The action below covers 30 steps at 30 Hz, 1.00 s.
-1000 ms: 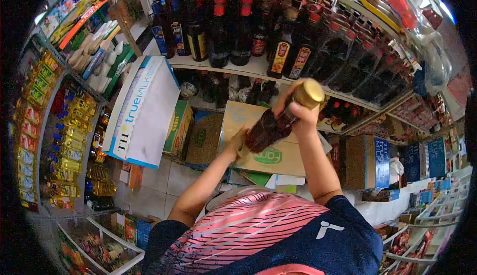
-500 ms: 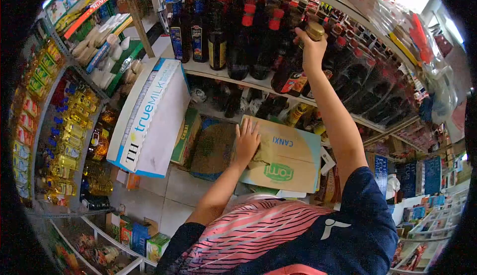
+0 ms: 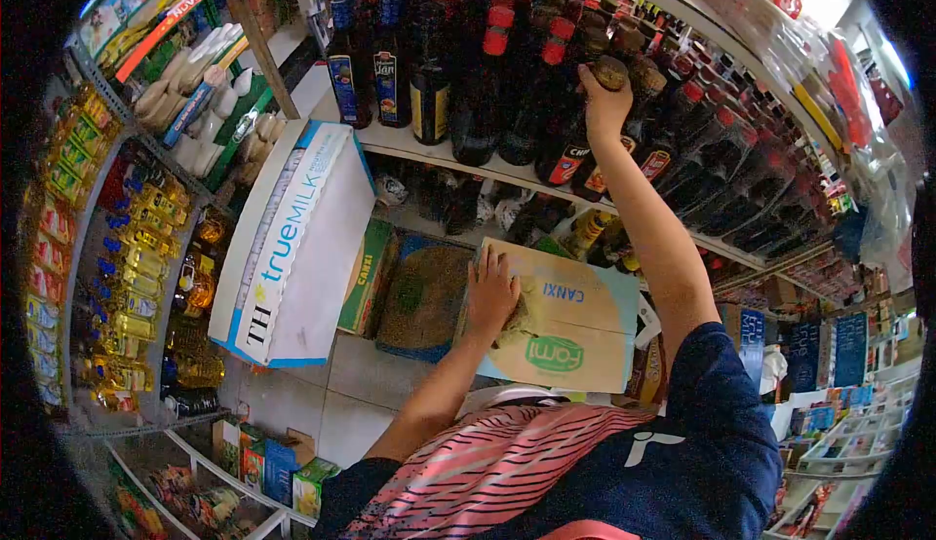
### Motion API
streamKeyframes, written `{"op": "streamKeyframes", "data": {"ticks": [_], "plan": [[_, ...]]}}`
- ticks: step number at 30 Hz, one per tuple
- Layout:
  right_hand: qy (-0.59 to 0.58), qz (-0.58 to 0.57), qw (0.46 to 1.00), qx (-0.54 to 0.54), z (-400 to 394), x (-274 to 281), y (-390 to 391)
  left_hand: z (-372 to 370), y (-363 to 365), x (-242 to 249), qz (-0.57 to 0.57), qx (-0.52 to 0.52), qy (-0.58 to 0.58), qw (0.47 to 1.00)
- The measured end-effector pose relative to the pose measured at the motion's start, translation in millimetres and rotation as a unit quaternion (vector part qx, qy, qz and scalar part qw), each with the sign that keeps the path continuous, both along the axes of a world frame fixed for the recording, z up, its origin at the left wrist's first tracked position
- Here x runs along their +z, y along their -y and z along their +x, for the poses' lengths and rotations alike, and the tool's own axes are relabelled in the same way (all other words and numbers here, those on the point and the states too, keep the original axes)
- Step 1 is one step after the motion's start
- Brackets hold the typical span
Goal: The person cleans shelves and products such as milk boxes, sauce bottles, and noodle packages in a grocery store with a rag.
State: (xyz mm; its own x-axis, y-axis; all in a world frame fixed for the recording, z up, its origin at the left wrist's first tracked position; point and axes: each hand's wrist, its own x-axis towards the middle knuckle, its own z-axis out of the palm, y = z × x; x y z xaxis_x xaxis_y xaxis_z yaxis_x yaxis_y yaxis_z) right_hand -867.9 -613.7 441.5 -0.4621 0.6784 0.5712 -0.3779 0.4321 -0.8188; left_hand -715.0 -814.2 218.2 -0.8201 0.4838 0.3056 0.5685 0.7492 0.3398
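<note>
My right hand (image 3: 607, 111) reaches up to the shelf of dark bottles, its fingers closed around the neck of a bottle with a round brownish-gold cap (image 3: 611, 73). Most of that bottle is hidden behind my hand and forearm. Close by on the left stand dark bottles with red caps (image 3: 555, 43). Lower down, my left hand (image 3: 493, 291) lies flat with fingers stretched on a cardboard box (image 3: 595, 321) printed "Fami" and "CANXI".
A large TH true MILK carton (image 3: 317, 248) stands to the left. Between it and the cardboard box is an opened carton (image 3: 424, 296) on the tiled floor. Oil bottles (image 3: 146, 282) line the left shelf. Plastic-wrapped goods (image 3: 829, 82) hang at upper right.
My right hand has lowered slightly with the gold-capped bottle, whose cap now tilts more toward me. My left hand stays on the cardboard box, a little further down in view.
</note>
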Motion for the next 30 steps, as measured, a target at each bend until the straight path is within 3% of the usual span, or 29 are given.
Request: {"op": "streamKeyframes", "data": {"ticks": [3,5,9,21,23,30], "plan": [[-0.011,-0.005,0.999,0.031,-4,-2,-3,-2,-2,-5,0.000,0.003,-0.004,1.000],[0.052,0.011,0.998,-0.013,-4,0,-1,-1,-3,-6,0.027,0.009,-0.032,0.999],[0.049,0.044,0.997,-0.048,-5,1,-1,-1,-3,-6,0.027,0.005,-0.025,0.999],[0.058,-0.030,0.996,-0.057,-13,8,7,-1,-2,-5,0.036,0.002,-0.021,0.999],[0.046,-0.027,0.989,-0.141,-17,7,9,-2,-3,-5,0.028,0.002,-0.019,0.999],[0.054,-0.042,0.994,-0.090,-36,-9,-14,-1,-2,-4,0.037,-0.005,-0.010,0.999]]}}
